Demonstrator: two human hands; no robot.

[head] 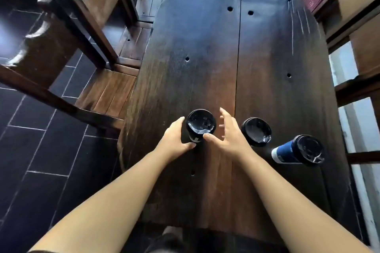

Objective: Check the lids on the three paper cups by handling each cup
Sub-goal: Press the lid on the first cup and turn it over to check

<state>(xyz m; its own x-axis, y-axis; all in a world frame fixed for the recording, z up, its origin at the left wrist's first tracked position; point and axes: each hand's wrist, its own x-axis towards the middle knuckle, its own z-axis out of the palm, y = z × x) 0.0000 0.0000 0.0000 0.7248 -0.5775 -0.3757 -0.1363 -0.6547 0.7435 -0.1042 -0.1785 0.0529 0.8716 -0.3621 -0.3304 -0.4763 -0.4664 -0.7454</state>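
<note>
I'm over the dark wooden worktop (205, 47) now, three black-lidded paper cups in a row near my edge. My left hand (174, 139) wraps the side of the leftmost cup (200, 126), that grip grasping it. My right hand (228, 137) sits just beside the same cup, thumb touching its lid rim, fingers spread, grip released. Middle cup (256, 134) and blue-sleeved right cup (300, 150) stand apart, untouched.

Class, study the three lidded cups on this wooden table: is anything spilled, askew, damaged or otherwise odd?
Nothing stands out. All three cups stand upright with black lids on: the left cup between the left hand and right hand, the middle cup, and the right cup. Its lean looks like wide-angle distortion. No spill shows on the table.
</note>
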